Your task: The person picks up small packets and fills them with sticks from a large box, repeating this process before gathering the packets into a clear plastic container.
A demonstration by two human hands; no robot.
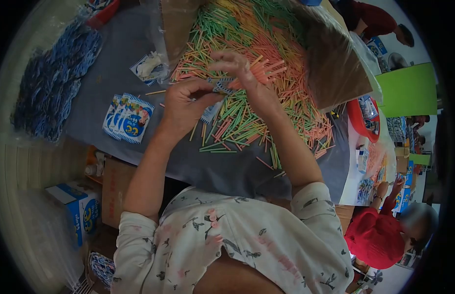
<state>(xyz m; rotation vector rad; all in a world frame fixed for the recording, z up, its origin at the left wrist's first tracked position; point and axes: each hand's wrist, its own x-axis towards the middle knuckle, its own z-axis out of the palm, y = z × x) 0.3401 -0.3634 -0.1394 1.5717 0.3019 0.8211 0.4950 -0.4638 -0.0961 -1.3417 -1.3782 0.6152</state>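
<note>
My left hand (185, 104) pinches a small blue-and-white packet (220, 86) between thumb and fingers, over the near-left edge of the stick pile. Close beside it on the right is my right hand (254, 88), its fingers curved above the packet. A bunch of pink-orange sticks (267, 71) juts out past this hand and appears to be held in it; the palm side is hidden. Beneath both hands spreads a large pile of thin green, yellow and pink sticks (237, 125). Another packet (210, 113) lies partly hidden below my left hand.
Several flat printed packets (128, 119) lie fanned on the grey cloth (198, 169). Behind them is a packet with clear plastic (148, 67). A heap of blue wrappers (56, 83) lies far left. Cardboard flaps (335, 68) flank the pile. A co-worker in red (377, 237) sits at right.
</note>
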